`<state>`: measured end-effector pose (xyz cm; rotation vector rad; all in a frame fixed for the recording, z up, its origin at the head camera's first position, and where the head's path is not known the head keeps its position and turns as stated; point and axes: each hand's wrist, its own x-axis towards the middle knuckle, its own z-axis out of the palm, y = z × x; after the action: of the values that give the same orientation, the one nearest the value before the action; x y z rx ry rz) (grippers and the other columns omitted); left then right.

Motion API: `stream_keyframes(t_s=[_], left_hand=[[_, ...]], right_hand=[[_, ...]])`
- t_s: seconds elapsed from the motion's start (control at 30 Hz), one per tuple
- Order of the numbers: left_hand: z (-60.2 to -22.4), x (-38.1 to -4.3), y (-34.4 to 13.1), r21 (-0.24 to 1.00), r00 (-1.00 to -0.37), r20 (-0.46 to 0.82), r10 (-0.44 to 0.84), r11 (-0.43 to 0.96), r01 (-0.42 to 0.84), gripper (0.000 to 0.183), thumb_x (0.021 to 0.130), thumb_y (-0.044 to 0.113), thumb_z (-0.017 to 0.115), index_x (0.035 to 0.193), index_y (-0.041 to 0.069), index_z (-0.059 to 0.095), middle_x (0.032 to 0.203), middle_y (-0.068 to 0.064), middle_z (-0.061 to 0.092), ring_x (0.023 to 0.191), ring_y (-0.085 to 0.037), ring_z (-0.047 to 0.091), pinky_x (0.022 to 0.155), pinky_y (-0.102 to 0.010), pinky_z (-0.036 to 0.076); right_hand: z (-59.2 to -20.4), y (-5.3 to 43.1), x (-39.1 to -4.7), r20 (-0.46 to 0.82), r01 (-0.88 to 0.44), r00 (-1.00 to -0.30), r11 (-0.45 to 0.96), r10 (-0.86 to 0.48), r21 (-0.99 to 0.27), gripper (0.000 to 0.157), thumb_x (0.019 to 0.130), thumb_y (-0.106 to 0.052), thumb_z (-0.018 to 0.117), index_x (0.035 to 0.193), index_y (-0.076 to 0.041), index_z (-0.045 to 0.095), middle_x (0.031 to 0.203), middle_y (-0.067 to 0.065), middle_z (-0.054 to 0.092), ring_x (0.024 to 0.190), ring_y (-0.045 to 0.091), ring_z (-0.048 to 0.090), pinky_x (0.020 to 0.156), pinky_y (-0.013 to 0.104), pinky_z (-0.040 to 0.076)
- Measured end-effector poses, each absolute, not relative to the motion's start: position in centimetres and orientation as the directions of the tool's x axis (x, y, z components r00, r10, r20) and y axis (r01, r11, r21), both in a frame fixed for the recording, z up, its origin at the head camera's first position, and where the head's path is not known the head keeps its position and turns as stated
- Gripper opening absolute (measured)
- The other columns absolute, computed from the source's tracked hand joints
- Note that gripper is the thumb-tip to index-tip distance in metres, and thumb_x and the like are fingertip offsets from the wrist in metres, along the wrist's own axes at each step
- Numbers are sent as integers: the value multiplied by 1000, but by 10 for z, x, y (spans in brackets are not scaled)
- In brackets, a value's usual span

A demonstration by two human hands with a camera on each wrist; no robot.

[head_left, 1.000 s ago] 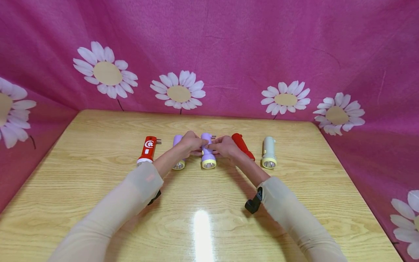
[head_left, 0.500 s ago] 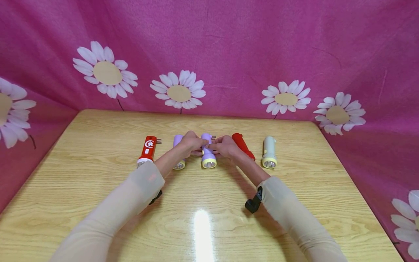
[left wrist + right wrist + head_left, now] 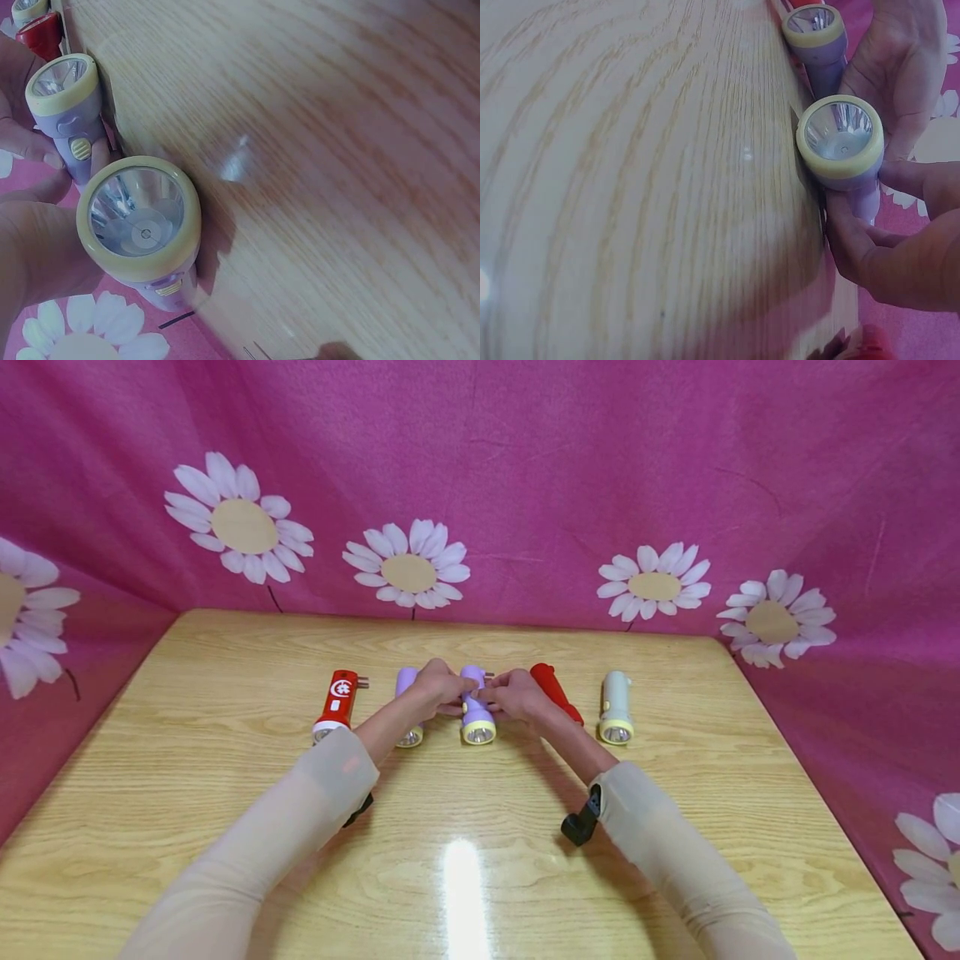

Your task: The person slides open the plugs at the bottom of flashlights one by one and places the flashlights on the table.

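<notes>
Both hands are on a purple flashlight (image 3: 477, 718) with a pale yellow rim, lying in the middle of the table with its lens toward me. My left hand (image 3: 437, 687) pinches its left side, and my right hand (image 3: 517, 695) pinches its right side, thumbs over the barrel. Small metal prongs (image 3: 489, 675) stick out near its far end. In the right wrist view, finger and thumb flank the held flashlight's barrel just behind the yellow rim (image 3: 840, 142). A second purple flashlight (image 3: 142, 225) lies beside my left hand, its barrel partly hidden by that hand in the head view.
A red flashlight with a white rim (image 3: 341, 697) lies at the left, prongs out. Right of my right hand lies a tilted red flashlight (image 3: 557, 692), partly covered by the forearm. A grey-green flashlight (image 3: 617, 697) lies farther right. A pink flowered cloth (image 3: 525, 527) borders the wooden table (image 3: 465, 802).
</notes>
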<state>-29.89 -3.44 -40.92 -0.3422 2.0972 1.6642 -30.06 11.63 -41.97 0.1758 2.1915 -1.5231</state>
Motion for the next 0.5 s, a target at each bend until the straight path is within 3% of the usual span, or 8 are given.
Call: stream_keyframes(t_s=[0.5], left_hand=[[-409,-299,-34,856,-874,-481,78,256,-448,19,97,9,66,102,-5,53,91,-10,52,77,-18,57,76,-30,60]], right_hand=[[-421,116,-302,-453,367,-878,387,-158,-846,37,95,-7,67,124,12,54,117,24,61,103,29,66,85,33,58]])
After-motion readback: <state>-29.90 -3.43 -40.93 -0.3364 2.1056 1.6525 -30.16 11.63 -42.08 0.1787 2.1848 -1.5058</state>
